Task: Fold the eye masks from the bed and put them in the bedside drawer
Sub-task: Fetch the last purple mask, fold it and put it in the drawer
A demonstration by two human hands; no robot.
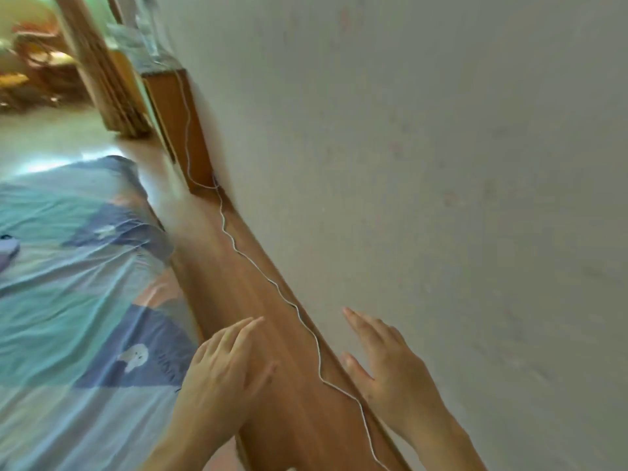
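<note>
Two bare hands reach forward, both empty. The left hand (227,363) is spread flat, fingers extended and slightly apart, over the top of a wooden headboard (244,290) that runs away from it toward the upper left. The right hand (384,362) is likewise flat and spread, palm toward the pale wall (424,147) — whether it touches the wall I cannot tell.

Between the hands a thin white cord (299,314) trails along the headboard's top edge where it meets the wall, passing just beside the right thumb and running on ahead to a wooden bedside cabinet (176,130), well beyond both hands.

To the left of the left hand lies the bed (68,300), covered in a sheet of teal, pale blue and dark blue patches with small white figures. At the far left edge, well apart from both hands, a small lilac item (7,253) rests on the sheet — possibly an eye mask, but it is cut off and blurred.
</note>
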